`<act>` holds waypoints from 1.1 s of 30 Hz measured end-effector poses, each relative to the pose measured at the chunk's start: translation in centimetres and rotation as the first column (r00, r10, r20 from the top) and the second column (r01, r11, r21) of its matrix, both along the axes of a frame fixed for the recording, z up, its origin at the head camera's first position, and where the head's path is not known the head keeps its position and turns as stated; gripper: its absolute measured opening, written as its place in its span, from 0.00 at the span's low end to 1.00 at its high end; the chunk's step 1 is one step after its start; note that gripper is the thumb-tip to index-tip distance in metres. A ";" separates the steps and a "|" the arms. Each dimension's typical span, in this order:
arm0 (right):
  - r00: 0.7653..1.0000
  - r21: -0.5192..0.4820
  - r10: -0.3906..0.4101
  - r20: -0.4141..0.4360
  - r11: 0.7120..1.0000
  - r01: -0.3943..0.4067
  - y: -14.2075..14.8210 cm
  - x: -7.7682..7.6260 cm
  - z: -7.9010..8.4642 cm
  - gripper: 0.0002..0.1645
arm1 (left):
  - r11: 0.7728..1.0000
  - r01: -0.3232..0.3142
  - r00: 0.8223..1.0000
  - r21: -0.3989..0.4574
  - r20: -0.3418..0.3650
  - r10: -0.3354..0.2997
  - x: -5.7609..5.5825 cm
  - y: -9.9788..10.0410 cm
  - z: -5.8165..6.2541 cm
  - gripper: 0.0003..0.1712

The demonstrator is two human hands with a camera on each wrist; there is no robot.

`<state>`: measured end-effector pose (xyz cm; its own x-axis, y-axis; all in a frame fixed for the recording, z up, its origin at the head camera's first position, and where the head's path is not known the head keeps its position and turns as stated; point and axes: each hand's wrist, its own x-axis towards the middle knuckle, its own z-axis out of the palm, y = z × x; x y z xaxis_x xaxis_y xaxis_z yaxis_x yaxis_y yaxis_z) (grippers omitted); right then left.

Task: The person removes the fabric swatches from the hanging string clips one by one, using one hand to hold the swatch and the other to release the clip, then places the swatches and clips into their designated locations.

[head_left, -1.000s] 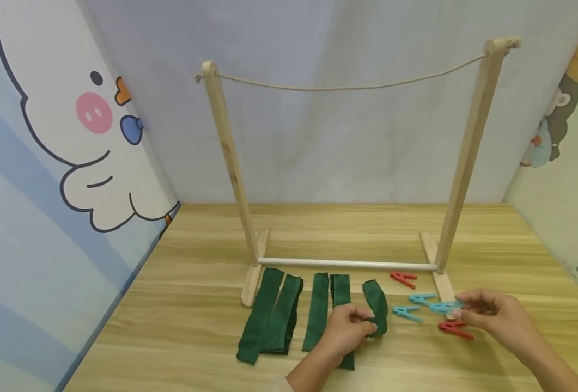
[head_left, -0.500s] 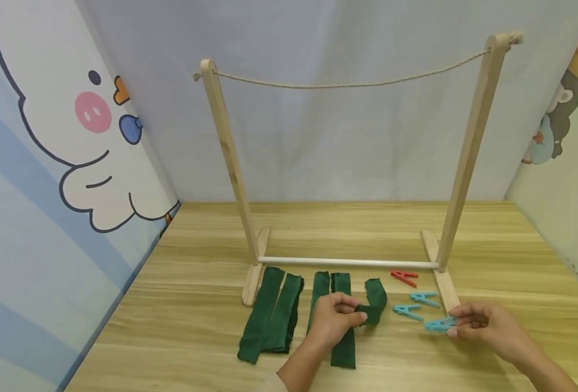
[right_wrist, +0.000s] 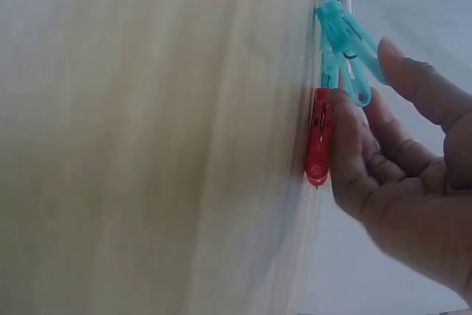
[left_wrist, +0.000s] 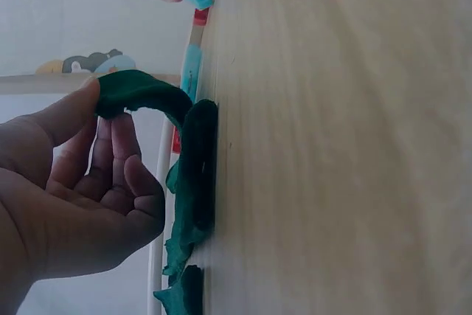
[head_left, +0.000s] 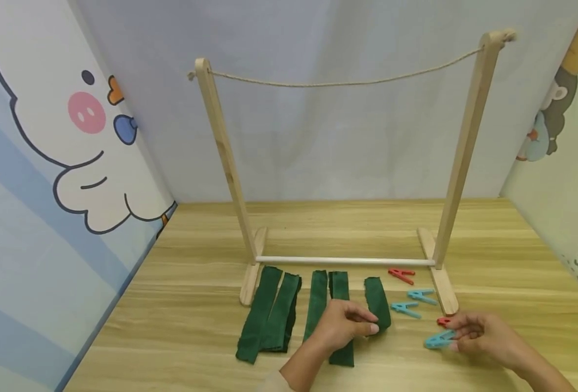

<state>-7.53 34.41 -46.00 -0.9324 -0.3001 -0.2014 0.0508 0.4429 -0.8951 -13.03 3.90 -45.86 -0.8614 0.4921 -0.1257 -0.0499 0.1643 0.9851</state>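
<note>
My left hand (head_left: 345,324) pinches the near end of a green cloth strip (head_left: 378,299) between thumb and fingertips. In the left wrist view that lifted end (left_wrist: 140,92) arches up from the table. My right hand (head_left: 487,335) pinches a light blue clothespin (head_left: 439,340) by its handle end, its nose pointing left. A red clothespin (right_wrist: 318,138) lies right by the fingers, partly covered by them in the head view. Two more blue clothespins (head_left: 421,295) and another red clothespin (head_left: 402,275) lie between the strip and the stand's right foot.
A wooden stand (head_left: 465,152) with two posts rises behind the hands. A sagging rope (head_left: 318,85) joins the post tops, a white rod (head_left: 342,261) their bases. Several other green strips (head_left: 261,316) lie in front. Printed walls border both sides.
The right hand has brought the blue clothespin down toward the table's front. The left hand moved left, lifting the strip's end, then back right and down. The other clothespins lie still.
</note>
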 end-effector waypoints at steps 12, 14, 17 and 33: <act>1.000 0.119 0.016 -0.027 0.993 -0.013 -0.1 -1.1 -0.3 0.23 | 0.979 0.146 0.989 -0.140 0.020 -0.145 -0.5 0.5 -0.4 0.06; 0.998 0.122 0.027 -0.050 0.992 -0.021 -0.3 -1.3 -0.5 0.24 | 0.977 0.156 0.988 -0.143 0.039 -0.152 -0.6 0.4 -0.3 0.07; 0.997 0.117 0.046 -0.065 0.992 -0.038 -0.6 -1.6 -0.7 0.24 | 0.976 0.175 0.983 -0.128 0.079 -0.166 -0.6 0.1 -0.3 0.08; 0.995 0.059 0.097 -0.039 0.994 -0.094 -0.9 -1.7 -0.5 0.18 | 0.976 0.216 0.974 0.000 0.076 -0.216 -0.1 -1.7 -0.4 0.12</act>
